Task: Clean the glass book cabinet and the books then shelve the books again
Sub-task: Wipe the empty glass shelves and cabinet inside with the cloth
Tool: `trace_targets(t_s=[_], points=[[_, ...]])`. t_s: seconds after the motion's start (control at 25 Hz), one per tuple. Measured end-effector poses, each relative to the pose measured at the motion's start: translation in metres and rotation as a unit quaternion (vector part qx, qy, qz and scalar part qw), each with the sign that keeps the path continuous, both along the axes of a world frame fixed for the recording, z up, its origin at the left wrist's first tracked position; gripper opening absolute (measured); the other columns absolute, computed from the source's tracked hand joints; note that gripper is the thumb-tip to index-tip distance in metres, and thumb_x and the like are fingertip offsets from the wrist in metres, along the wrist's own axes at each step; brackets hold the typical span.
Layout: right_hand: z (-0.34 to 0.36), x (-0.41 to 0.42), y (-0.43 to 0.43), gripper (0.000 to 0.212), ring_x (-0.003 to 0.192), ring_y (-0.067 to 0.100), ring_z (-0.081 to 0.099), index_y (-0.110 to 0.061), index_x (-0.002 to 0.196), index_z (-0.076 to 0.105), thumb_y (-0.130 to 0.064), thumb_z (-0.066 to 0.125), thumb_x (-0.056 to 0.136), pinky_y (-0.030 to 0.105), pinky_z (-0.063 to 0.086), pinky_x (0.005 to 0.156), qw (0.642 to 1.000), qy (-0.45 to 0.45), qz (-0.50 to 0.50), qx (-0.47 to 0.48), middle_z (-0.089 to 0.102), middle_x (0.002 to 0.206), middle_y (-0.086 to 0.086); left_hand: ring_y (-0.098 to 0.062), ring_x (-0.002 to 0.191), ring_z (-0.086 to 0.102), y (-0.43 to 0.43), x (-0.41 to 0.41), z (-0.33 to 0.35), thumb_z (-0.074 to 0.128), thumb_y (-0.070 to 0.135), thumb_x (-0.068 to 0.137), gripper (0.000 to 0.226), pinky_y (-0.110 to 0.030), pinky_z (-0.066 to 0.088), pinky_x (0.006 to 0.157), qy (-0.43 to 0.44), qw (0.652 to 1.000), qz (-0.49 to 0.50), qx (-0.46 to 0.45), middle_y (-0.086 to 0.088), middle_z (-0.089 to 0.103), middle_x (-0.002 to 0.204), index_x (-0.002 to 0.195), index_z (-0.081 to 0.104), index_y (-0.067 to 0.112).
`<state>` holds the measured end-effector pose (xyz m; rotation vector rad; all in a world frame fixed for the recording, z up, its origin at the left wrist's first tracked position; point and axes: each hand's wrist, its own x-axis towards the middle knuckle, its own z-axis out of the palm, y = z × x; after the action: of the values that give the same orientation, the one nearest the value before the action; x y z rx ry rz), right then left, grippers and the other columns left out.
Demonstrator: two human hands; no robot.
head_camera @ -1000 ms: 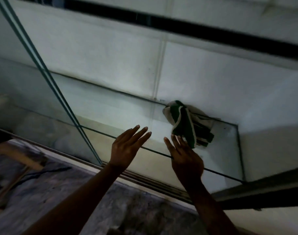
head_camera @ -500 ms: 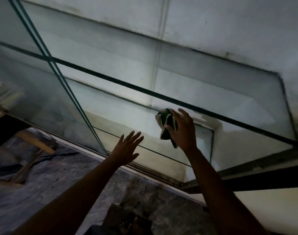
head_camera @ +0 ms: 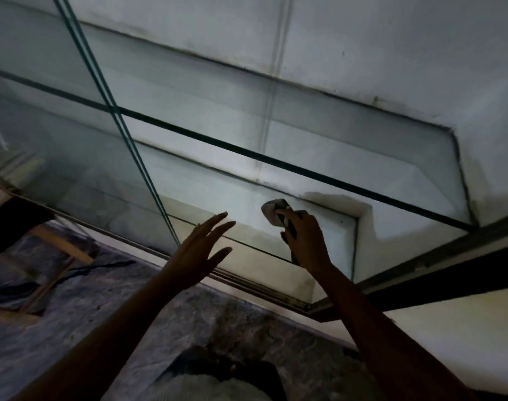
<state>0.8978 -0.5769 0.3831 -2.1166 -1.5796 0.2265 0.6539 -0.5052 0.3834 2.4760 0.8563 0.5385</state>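
While the right hand [head_camera: 306, 238] grips the cloth [head_camera: 274, 211] to wipe the lower glass shelf [head_camera: 328, 244], the left hand [head_camera: 202, 250] hovers empty, fingers spread; likely for balance.

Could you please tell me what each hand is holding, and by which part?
The right hand grips the cloth round its bunched middle; the left hand is open and holds nothing.

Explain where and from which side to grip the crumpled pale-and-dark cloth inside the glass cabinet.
Its bunched middle, from the open front and above, as the right hand does: the crumpled pale-and-dark cloth is a soft wad near the back wall.
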Motion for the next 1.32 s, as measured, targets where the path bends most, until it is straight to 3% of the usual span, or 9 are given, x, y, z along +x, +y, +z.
trace_targets(t_s=[0.16,0.32,0.56,0.8,0.92,1.04,1.12,1.2,1.32], points=[[0.087,-0.047,-0.028,0.042,0.094,0.025,0.054,-0.025,0.122,0.054,-0.017,0.057,0.081,0.026,0.043,0.076,0.977,-0.037,0.145,0.150,0.061,0.110,0.008,-0.012,0.134,0.033,-0.008,-0.030,0.094,0.044,0.047,0.090,0.051,-0.028,0.031,0.109,-0.139,0.984,0.050,0.095,0.002,0.036,0.146,0.135,0.044,0.023],[0.191,-0.060,-0.015,0.041,0.098,0.009,0.045,-0.036,0.123,0.047,-0.026,0.046,0.084,0.013,0.032,0.081,0.944,-0.086,0.231,0.219,0.046,0.116,-0.013,-0.020,0.141,0.024,0.016,-0.045,0.178,0.047,0.041,0.089,0.055,-0.054,0.025,0.111,-0.208,0.946,0.116,0.222,0.002,0.031,0.148,0.138,0.037,0.020],[0.320,-0.068,0.021,0.037,0.098,0.006,0.046,-0.037,0.124,0.048,-0.022,0.044,0.089,0.003,0.029,0.088,0.878,-0.188,0.257,0.358,0.045,0.115,-0.015,-0.021,0.145,0.015,0.081,-0.031,0.277,0.044,0.041,0.093,0.055,-0.053,0.013,0.115,-0.305,0.876,0.119,0.356,-0.001,0.028,0.151,0.142,0.033,0.016],[0.447,-0.087,0.062,0.040,0.096,0.016,0.050,-0.030,0.122,0.057,-0.018,0.050,0.085,0.013,0.035,0.087,0.777,-0.269,0.274,0.498,0.056,0.112,-0.002,-0.021,0.143,0.019,0.139,-0.023,0.370,0.045,0.031,0.093,0.053,-0.058,0.019,0.112,-0.397,0.797,0.150,0.429,0.000,0.028,0.150,0.142,0.032,0.017],[0.519,-0.096,0.094,0.039,0.096,0.017,0.046,-0.023,0.123,0.060,-0.014,0.056,0.085,0.021,0.035,0.077,0.774,-0.357,0.281,0.441,0.060,0.113,0.004,-0.016,0.145,0.012,0.154,-0.018,0.400,0.041,0.037,0.094,0.057,-0.048,0.009,0.117,-0.414,0.780,0.181,0.433,0.002,0.021,0.154,0.145,0.025,0.020],[0.569,-0.105,0.139,0.044,0.102,0.018,0.046,-0.028,0.129,0.052,-0.014,0.056,0.087,0.034,0.041,0.084,0.811,-0.412,0.282,0.304,0.056,0.114,0.000,-0.016,0.146,0.007,0.158,-0.015,0.400,0.037,0.043,0.094,0.063,-0.040,0.003,0.118,-0.393,0.776,0.201,0.450,0.004,0.013,0.156,0.149,0.016,0.019],[0.581,-0.103,0.171,0.045,0.106,0.018,0.046,-0.029,0.133,0.047,-0.015,0.052,0.090,0.034,0.041,0.086,0.802,-0.448,0.301,0.256,0.055,0.116,0.000,-0.017,0.146,0.006,0.160,-0.016,0.399,0.033,0.048,0.095,0.065,-0.037,0.000,0.118,-0.375,0.776,0.206,0.463,0.002,0.012,0.157,0.150,0.014,0.020],[0.577,-0.099,0.204,0.046,0.107,0.019,0.046,-0.024,0.135,0.046,-0.013,0.051,0.091,0.034,0.040,0.089,0.809,-0.425,0.335,0.230,0.055,0.118,0.003,-0.017,0.146,0.006,0.163,-0.016,0.400,0.029,0.052,0.095,0.064,-0.038,-0.001,0.119,-0.370,0.776,0.212,0.466,0.003,0.010,0.158,0.150,0.011,0.024],[0.555,-0.098,0.245,0.048,0.112,0.020,0.048,-0.016,0.139,0.042,-0.011,0.053,0.093,0.029,0.037,0.097,0.841,-0.318,0.394,0.191,0.054,0.123,0.009,-0.014,0.146,0.007,0.165,-0.016,0.401,0.025,0.052,0.097,0.061,-0.042,0.004,0.118,-0.368,0.768,0.221,0.475,0.010,0.007,0.158,0.150,0.009,0.027]])
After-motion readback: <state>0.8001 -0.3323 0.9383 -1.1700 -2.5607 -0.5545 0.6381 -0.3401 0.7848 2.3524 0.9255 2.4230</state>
